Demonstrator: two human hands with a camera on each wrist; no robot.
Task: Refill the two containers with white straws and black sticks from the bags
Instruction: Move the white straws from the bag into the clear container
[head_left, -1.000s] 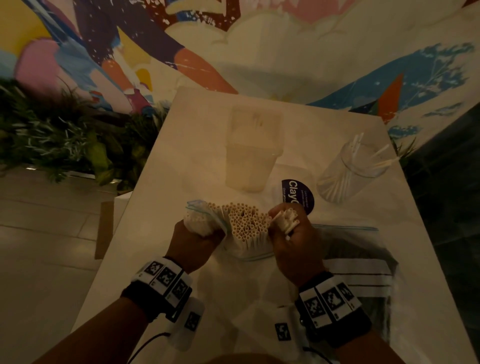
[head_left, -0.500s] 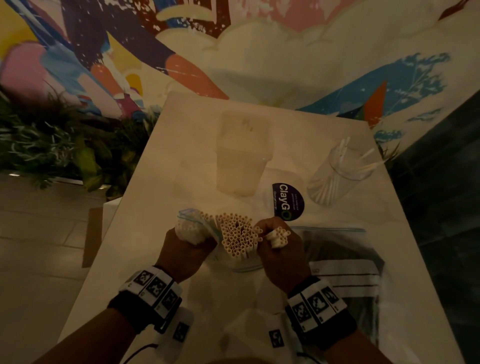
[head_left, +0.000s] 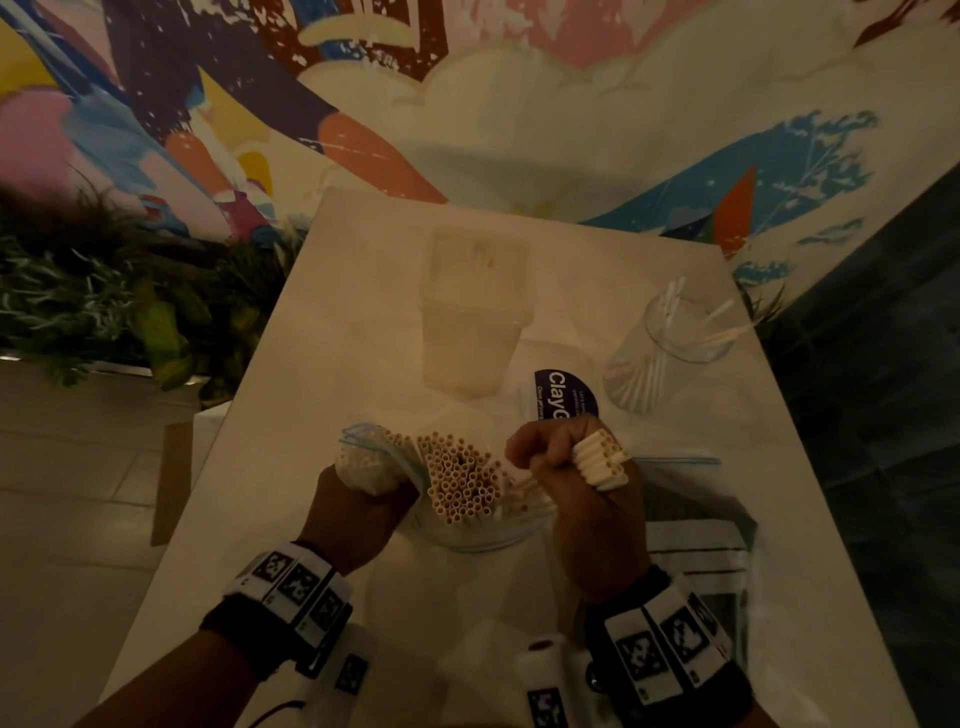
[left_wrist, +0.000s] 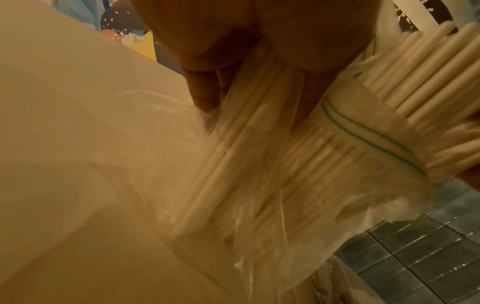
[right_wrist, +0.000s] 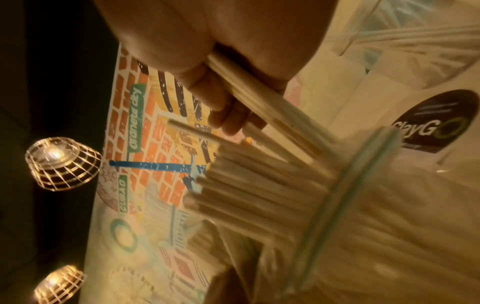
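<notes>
A clear zip bag (head_left: 374, 447) packed with white straws (head_left: 462, 480) stands on end near the table's front. My left hand (head_left: 358, 499) grips the bag (left_wrist: 259, 164) round its side, thumb (left_wrist: 306, 86) pressed on the plastic. My right hand (head_left: 582, 478) holds a small bundle of straws (head_left: 600, 460) lifted just right of the bag's mouth (right_wrist: 345, 185); the bundle (right_wrist: 259, 98) runs through my curled fingers (right_wrist: 223, 102). A square translucent container (head_left: 475, 322) stands behind, and a round clear jar (head_left: 670, 348) with a few white straws sits at the back right. A second bag with dark sticks (head_left: 696, 525) lies flat under my right wrist.
A dark round ClayGo sticker (head_left: 563, 397) is on the pale table (head_left: 332, 322) between the containers. Green plants (head_left: 104, 312) line the left side beyond the table edge. A painted wall rises behind; dark tiled floor lies to the right.
My right hand has pulled its bundle of straws up and to the right, away from the bag's mouth. The left hand keeps its grip on the bag.
</notes>
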